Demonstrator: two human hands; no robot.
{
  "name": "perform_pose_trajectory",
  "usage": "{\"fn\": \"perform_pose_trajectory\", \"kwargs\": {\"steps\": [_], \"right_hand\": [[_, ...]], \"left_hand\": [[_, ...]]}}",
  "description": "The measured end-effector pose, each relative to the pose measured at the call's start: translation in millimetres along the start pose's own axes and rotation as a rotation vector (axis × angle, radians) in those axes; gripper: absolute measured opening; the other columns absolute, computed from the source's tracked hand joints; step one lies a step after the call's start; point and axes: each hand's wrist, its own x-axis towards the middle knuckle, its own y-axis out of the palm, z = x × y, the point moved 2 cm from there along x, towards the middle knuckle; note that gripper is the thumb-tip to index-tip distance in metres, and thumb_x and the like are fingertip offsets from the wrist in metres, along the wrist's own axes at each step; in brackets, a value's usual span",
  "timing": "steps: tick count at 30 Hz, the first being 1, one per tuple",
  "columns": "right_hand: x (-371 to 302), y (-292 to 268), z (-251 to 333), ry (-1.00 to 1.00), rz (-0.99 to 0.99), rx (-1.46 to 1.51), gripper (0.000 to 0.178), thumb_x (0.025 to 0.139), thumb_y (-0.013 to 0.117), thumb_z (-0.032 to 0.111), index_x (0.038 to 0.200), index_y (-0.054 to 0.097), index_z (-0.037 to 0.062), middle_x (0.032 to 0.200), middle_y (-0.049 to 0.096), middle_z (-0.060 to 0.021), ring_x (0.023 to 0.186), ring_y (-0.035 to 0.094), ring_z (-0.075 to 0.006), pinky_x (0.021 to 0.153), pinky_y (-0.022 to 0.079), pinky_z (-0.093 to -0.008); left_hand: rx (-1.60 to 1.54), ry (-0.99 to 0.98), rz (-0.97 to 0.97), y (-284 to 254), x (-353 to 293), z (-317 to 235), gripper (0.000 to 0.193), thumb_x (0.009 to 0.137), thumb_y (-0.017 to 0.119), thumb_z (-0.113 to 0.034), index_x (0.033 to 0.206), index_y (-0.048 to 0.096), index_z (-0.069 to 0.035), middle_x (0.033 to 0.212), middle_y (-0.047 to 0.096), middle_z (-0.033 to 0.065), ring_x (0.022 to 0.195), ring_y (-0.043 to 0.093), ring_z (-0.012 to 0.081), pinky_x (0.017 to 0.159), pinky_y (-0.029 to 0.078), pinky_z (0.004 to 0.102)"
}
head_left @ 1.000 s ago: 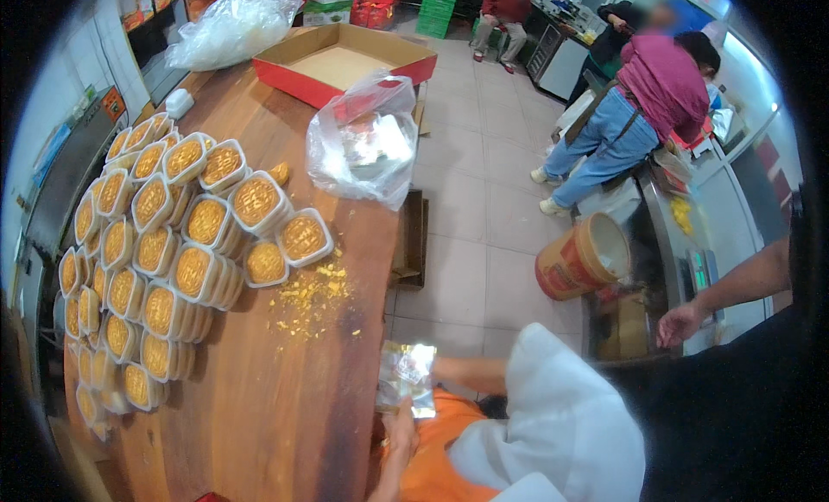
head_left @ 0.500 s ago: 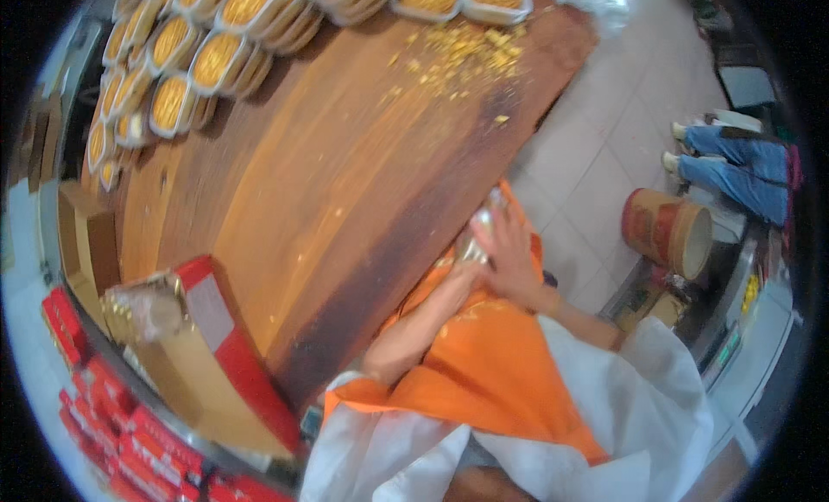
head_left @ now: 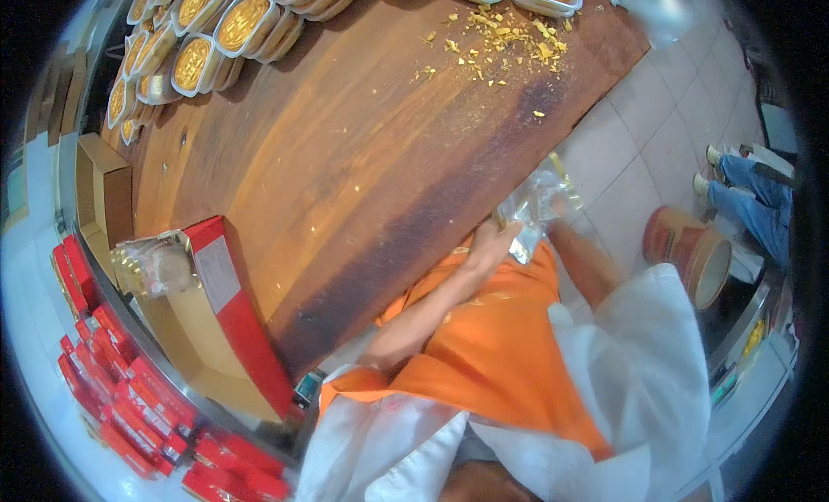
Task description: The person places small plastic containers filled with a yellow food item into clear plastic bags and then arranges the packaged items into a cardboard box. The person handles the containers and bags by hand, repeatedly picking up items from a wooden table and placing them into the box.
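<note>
In front of my orange apron, at the table's near edge, I hold a clear plastic wrapper point(head_left: 537, 194) with gold and silvery parts. My left hand point(head_left: 494, 240) is closed on its lower end. My right hand point(head_left: 563, 212) is at the wrapper's right side, blurred and partly covered by the plastic, so its fingers do not show clearly. Far across the wooden table point(head_left: 294, 183), round golden pastries point(head_left: 198, 6) in clear trays stand stacked at the upper left. Yellow crumbs point(head_left: 501, 44) lie scattered at the upper right.
An open red and brown cardboard box point(head_left: 248, 321) at the left holds clear wrappers point(head_left: 155, 267). Several flat red boxes point(head_left: 129, 407) lie lower left. Right, on the tiled floor, stand a red and brown drum point(head_left: 686, 256) and a person in jeans point(head_left: 756, 191).
My hands, before pressed together over the wrapper, have moved apart, and the plastic now spreads open between them. The view has shifted a little.
</note>
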Motion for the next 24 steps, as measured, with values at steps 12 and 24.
{"fn": "perform_pose_trajectory", "kwargs": {"steps": [12,24], "right_hand": [[-136,-89,86,-0.362,0.402,1.145,0.082,0.08,0.043,0.066,0.129,0.037,-0.0008,0.121,0.051,-0.015,0.11,0.051,-0.0251,0.092,0.044,-0.0375],[-82,46,250,-0.41,0.147,0.033,0.028,0.087,0.057,0.015,0.111,0.05,0.0019,0.104,0.056,-0.0038,0.091,0.05,-0.0096,0.08,0.042,-0.0259]], "left_hand": [[-0.181,0.48,0.504,4,-50,-58,0.042,0.08,0.066,-0.01,0.118,0.05,-0.003,0.108,0.058,0.0037,0.101,0.051,0.0133,0.087,0.042,0.0297],[-0.248,0.674,-0.151,-122,-98,-62,0.031,0.07,0.061,0.001,0.101,0.057,-0.003,0.095,0.057,0.0033,0.09,0.053,0.0134,0.082,0.043,0.0282]]}}
